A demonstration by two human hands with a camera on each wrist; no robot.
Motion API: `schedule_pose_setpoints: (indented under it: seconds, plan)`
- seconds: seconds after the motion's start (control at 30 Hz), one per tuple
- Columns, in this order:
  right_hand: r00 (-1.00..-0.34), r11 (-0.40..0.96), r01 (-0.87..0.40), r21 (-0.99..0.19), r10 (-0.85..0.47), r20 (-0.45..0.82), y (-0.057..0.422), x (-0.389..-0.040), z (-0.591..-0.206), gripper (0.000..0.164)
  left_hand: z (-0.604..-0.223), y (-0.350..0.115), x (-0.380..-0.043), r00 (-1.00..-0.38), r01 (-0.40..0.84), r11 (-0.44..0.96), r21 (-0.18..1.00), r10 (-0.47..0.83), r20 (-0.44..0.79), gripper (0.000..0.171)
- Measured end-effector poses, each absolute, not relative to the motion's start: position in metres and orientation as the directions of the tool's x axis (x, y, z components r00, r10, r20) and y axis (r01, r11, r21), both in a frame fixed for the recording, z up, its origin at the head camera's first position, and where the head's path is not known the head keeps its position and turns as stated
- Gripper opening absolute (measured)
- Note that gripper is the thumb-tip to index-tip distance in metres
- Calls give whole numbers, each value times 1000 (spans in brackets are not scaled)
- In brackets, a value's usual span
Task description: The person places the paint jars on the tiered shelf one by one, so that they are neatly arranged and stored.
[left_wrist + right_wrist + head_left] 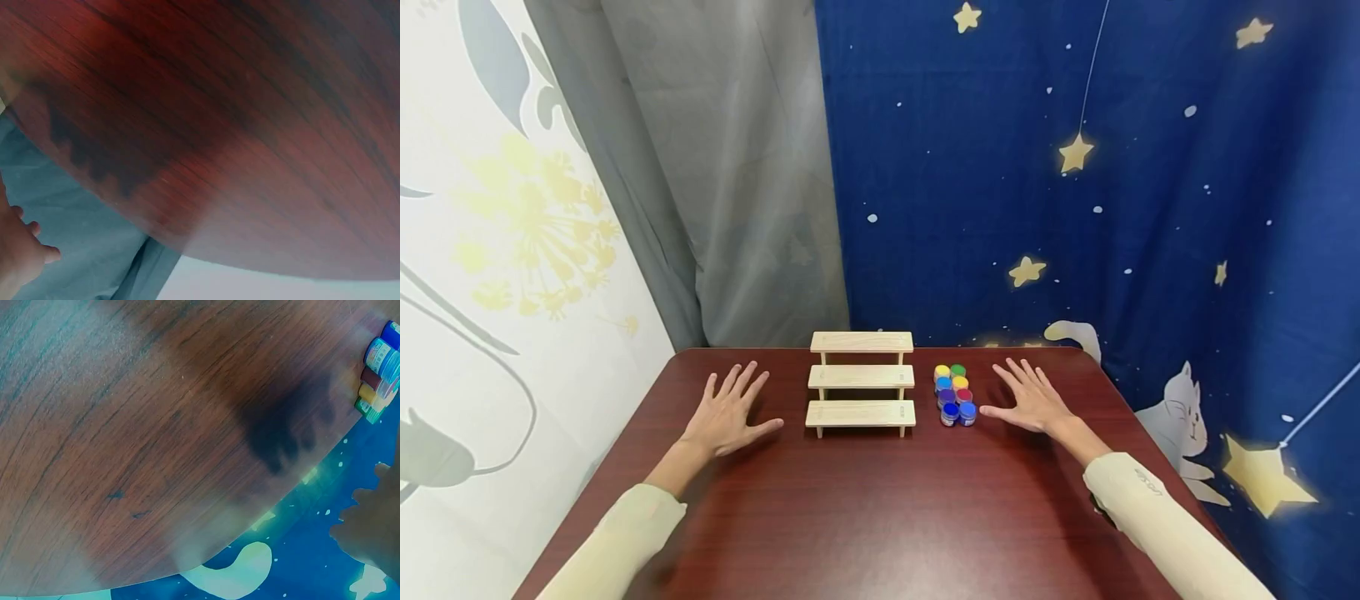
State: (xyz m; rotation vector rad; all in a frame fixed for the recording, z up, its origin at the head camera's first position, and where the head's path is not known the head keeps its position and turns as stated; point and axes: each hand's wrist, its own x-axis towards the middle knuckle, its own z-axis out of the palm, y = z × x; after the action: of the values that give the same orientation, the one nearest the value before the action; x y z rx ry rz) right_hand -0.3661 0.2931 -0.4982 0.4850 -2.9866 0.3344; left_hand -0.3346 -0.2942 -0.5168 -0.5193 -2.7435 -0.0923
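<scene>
Both hands lay flat on the dark red table (880, 517), palms down with fingers straight and spread, gripping nothing. Left hand (727, 414) sat left of centre in the head view, its thumb tip pointing toward the wooden three-step stand (861, 382) but apart from it. Right hand (1030, 397) sat right of centre, its thumb tip just beside the cluster of small paint pots (953, 393); contact could not be confirmed. The pots stood upright in two short rows directly right of the stand, lids yellow, green, blue and red, with two blue ones nearest the camera. The stand occupied the middle of the frame, lowest step toward the viewer, all three steps bare. Cream sleeves (1157, 508) covered both forearms. Left wrist view showed mostly blurred tabletop, with a few fingertips (25, 250) at the lower left edge. Right wrist view showed the tabletop with the hand's shadow, the pots (379, 369) at the upper right edge, and part of the hand (372, 531) at lower right. Behind the table hung a blue star-patterned curtain (1075, 183), with a grey curtain (730, 167) in the upper centre-left.
</scene>
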Motion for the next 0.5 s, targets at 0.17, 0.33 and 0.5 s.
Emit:
schedule_pose_setpoints:
  seconds: [0.17,0.33,0.5]
  plan:
    - [-936,907,-348,-237,-321,147,290,-363,-500,101,-518,-289,-335,-889,362,930,64,324,323,104]
    - [-934,890,-356,-286,-325,150,285,-360,-500,101,-518,-282,-334,-895,374,918,133,320,311,104]
    - [-943,872,-334,-359,-309,126,282,-357,-501,100,-517,-274,-333,-902,377,908,185,313,298,102]
